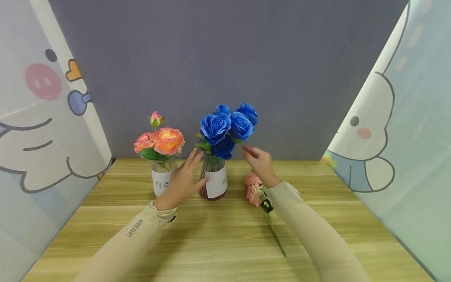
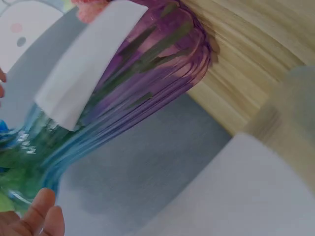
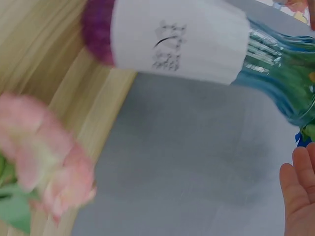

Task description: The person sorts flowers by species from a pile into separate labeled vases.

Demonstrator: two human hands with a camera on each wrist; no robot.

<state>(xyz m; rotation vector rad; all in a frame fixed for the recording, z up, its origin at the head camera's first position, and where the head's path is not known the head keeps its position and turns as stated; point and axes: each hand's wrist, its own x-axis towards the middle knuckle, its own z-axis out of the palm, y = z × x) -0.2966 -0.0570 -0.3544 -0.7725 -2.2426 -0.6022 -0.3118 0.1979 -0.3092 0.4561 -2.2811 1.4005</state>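
A ribbed glass vase (image 1: 216,180), purple toward its base and wrapped with a white paper label (image 3: 182,42), holds several blue roses (image 1: 225,127). My left hand (image 1: 183,182) is at the vase's left side, fingers extended up along it; in the left wrist view its fingertips (image 2: 43,201) are right by the neck. To the right of the roses, my right hand (image 1: 258,162) is raised with its fingers loosely bent and nothing in them. A pink flower (image 1: 254,190) with a green stem and a black tag (image 1: 266,205) lies on the table below the right hand.
Left of the blue roses stands a clear labelled vase (image 1: 162,180) of orange-pink flowers (image 1: 168,141), partly behind my left hand. The wooden table (image 1: 211,243) ends at a grey back panel (image 1: 225,58). Cartoon-printed curtains (image 1: 373,129) close off both sides.
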